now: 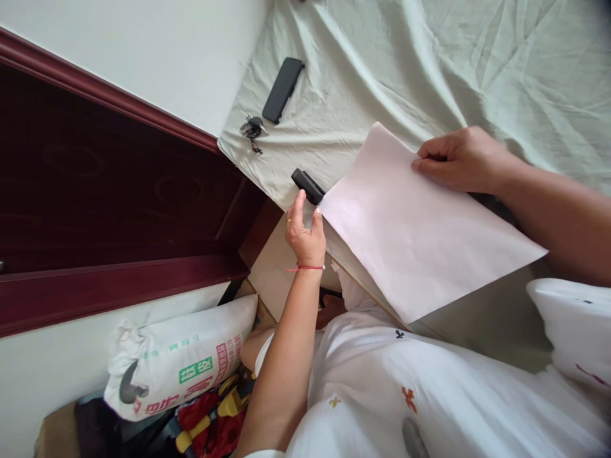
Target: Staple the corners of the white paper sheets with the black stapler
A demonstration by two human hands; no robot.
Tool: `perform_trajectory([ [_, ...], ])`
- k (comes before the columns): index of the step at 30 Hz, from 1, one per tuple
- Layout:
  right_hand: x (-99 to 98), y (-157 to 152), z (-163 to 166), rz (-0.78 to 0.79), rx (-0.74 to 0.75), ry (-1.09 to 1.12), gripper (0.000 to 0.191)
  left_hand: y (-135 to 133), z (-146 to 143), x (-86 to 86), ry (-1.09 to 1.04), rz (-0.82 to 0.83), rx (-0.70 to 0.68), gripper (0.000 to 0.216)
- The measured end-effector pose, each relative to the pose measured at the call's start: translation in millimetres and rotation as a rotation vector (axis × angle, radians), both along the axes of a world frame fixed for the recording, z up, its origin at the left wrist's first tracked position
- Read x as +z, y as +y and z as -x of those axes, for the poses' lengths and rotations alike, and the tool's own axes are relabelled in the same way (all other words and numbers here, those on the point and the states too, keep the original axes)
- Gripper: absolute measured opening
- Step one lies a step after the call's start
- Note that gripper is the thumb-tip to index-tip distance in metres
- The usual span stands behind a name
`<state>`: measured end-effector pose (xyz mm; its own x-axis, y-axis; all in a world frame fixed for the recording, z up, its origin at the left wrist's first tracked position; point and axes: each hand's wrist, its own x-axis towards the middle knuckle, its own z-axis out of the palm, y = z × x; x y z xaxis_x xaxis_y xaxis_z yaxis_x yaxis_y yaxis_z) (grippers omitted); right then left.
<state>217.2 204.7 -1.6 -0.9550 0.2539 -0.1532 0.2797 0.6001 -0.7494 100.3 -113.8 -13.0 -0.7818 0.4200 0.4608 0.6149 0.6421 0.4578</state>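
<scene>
The sack (pixel 176 366) by the wall carries a green label and red characters, too tilted to read; the pink paper (pixel 415 235) shows no writing. The left hand (pixel 305 232), with a red thread at the wrist, curls its fingers on the near end of a black stapler (pixel 308 186) at the paper's corner, by the near edge of the bed (pixel 477 63); the right hand (pixel 461 159) pinches the paper's far edge with folded fingers; keys (pixel 251 128) and a black case (pixel 283 89) lie at the bed's corner.

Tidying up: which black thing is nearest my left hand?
The short black stapler at the pink paper's corner, held by your left hand; the long flat one lies beside the keys.
</scene>
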Motion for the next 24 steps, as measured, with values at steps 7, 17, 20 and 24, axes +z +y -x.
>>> perform_trajectory([
  [7, 1.0, -1, 0, 0.002, 0.009, -0.006, 0.028, -3, 18, 0.4, 0.046, 0.082, -0.072, 0.032],
  [17, -1.9, 0, -1, 0.008, 0.006, 0.012, 0.029, -7, 18, 11.1, 0.062, 0.232, -0.048, 0.029],
  [20, -1.0, 0, -1, 0.011, 0.006, 0.018, 0.031, -8, 19, 11.7, 0.055, 0.253, -0.05, 0.029],
  [24, 2.4, -2, 0, 0.002, -0.019, -0.021, 0.028, -10, 20, 11.4, 0.046, 0.265, -0.066, 0.029],
])
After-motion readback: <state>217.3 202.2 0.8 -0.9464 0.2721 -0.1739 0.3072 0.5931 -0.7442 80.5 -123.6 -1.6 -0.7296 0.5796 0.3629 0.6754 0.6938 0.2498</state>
